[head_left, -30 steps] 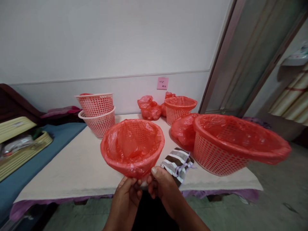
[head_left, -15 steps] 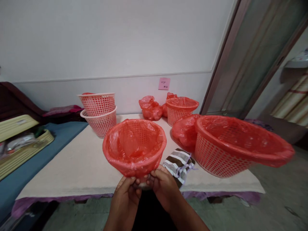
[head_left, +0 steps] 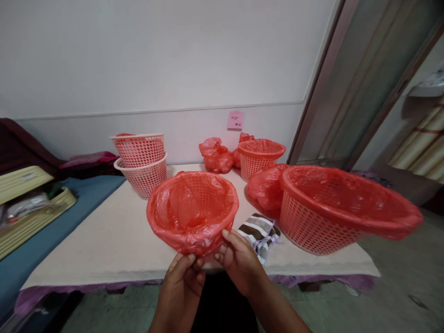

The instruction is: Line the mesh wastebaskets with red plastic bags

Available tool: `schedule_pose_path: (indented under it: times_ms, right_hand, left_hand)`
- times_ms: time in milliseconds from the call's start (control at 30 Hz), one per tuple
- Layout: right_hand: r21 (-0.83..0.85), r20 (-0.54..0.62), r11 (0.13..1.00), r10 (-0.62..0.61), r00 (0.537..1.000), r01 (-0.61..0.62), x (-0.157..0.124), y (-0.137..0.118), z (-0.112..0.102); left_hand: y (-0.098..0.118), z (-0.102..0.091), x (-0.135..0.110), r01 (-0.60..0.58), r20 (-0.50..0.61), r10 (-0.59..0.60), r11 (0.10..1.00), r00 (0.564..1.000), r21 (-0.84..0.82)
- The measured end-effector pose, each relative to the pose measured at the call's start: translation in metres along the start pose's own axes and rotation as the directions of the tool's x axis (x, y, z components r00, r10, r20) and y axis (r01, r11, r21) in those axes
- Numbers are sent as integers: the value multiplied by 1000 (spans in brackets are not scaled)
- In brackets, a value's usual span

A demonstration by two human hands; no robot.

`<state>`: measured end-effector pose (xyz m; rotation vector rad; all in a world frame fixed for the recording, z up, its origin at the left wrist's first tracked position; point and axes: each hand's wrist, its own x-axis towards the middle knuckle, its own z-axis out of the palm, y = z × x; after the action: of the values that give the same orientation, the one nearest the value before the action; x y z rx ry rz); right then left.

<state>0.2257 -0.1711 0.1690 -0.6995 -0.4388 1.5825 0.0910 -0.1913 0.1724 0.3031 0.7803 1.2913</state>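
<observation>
A pink mesh basket lined with a red plastic bag is tilted toward me above the front of the table. My left hand pinches the bag's folded-over edge under the near rim. My right hand grips the same edge just to the right, thumb up against the plastic. The basket's base is hidden behind the bag and my fingers.
A large lined basket stands at the right, a striped cloth pouch beside it. Two stacked bare baskets, a small lined basket and crumpled red bags sit at the back. A blue bed with a yellow case lies left.
My right hand has shifted its fingers along the bag's edge, thumb now raised on the plastic. The basket stays in nearly the same place.
</observation>
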Motion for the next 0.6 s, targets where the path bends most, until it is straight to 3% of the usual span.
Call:
schedule_pose_path:
  times_ms: [200, 367, 600]
  right_hand:
    - [-41, -39, 999, 6, 999, -7, 3, 3, -1]
    - [90, -106, 996, -3, 994, 13, 10, -4, -6]
    - [233, -123, 972, 5, 992, 24, 21, -19, -12]
  left_hand:
    - [0, 3, -3, 30, 27, -30, 1000, 999, 2]
    - [6, 7, -3, 16, -69, -19, 999, 997, -40]
    - [19, 5, 4, 19, -109, -31, 994, 994, -111]
